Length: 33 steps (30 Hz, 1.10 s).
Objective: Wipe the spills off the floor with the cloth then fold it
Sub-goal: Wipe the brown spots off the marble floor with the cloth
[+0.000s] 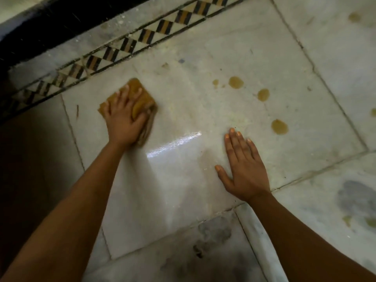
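Cloth (pixel 140 96) flat on floor (pixel 183 180), long axis diagonal, under left hand (pixel 124 119)

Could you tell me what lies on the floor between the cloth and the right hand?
In the head view, only bare wet marble floor with a bright glare streak lies between the cloth and right hand; no spills there.

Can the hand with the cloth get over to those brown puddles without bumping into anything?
Probably yes. The left hand presses the cloth flat on the floor, and only bare tile lies between it and the brown spills. The right hand rests nearer the person, below that path.
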{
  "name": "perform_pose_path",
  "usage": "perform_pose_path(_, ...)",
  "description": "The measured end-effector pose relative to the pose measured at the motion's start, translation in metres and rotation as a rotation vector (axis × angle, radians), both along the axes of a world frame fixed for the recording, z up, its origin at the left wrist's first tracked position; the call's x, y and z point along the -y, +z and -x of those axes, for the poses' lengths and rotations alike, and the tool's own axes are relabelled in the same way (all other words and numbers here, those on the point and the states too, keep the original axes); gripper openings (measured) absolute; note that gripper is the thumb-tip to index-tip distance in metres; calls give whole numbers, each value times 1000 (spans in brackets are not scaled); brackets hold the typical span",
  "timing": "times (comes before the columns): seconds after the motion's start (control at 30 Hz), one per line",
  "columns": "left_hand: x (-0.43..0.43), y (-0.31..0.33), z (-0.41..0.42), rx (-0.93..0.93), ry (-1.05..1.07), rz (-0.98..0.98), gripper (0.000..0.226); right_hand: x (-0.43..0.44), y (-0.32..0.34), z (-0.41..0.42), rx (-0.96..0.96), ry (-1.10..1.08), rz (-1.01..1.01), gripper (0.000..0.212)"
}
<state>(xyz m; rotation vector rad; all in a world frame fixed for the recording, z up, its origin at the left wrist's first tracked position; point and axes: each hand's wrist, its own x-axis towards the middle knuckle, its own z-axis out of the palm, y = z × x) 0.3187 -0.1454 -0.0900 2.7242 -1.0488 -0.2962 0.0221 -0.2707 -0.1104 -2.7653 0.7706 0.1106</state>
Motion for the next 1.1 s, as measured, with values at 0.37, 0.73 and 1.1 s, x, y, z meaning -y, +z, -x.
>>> perform_pose_path(0.37,102,-4,54,38,-466,-9,66,0,1,0,34,-2,-1,74)
perform_pose_path(0.73,135,-1,18,1,-73,-75,59,-2,-3,2,36,0,8,73)
perform_pose_path(1.1,53,-5,65,96,-413,-70,66,24,14,30,150,-176,68,68)
